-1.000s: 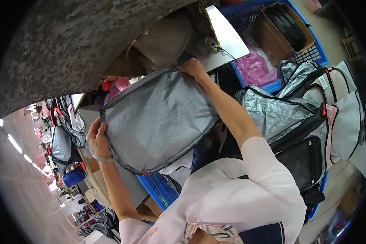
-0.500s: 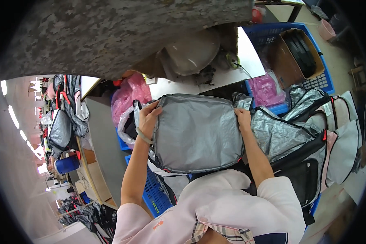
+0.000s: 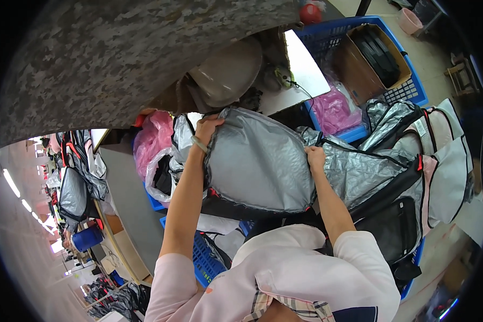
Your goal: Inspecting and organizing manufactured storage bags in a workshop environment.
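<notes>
A silver-grey fabric bag is hanging between the person's two hands in front of the chest, its broad face turning up toward the camera and its dark rim curving around it; small red tabs are showing at its lower corners, and a black strip is running beneath its lower left edge. The left hand is gripping the upper left edge, its fingers closing over the rim; a pale wristband is circling that wrist. The right hand is pinching the right edge, its fingers curling in with little gap showing.

Just right of the bag, more silver-lined bags are lying in a heap, one of them showing a black pocket; to the left, a pink plastic bag is bunching up beside a grey panel; below, a blue basket is partly showing by the left forearm.

Farther off, a second blue basket is holding pink plastic and a cardboard box, in which black flat pieces are standing; a mottled grey surface is filling the upper left.
</notes>
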The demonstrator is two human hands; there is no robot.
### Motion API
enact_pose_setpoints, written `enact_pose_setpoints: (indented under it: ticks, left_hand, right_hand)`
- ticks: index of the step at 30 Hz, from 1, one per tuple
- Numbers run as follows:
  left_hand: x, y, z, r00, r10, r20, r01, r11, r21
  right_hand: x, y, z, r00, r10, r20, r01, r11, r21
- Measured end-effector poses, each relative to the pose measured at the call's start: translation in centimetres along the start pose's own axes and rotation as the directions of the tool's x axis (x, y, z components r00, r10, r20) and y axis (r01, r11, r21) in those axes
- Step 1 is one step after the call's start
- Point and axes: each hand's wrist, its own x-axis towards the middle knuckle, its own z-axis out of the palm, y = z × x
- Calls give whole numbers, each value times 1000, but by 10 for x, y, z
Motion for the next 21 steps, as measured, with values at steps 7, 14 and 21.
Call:
enact_pose_setpoints:
  ticks: [7, 14, 21]
  left_hand:
    - [29, -10, 20, 992, 60, 110, -79, 981, 175]
    - [69, -20, 2, 975, 162, 151, -212, 880, 425]
    - [86, -45, 47, 880, 406, 248, -475, 776, 416]
  right_hand:
    - [11, 12, -2, 994, 86, 67, -81, 995, -63]
    - [25, 6, 16, 988, 136, 78, -134, 990, -37]
    - [41, 31, -14, 996, 87, 8, -86, 993, -77]
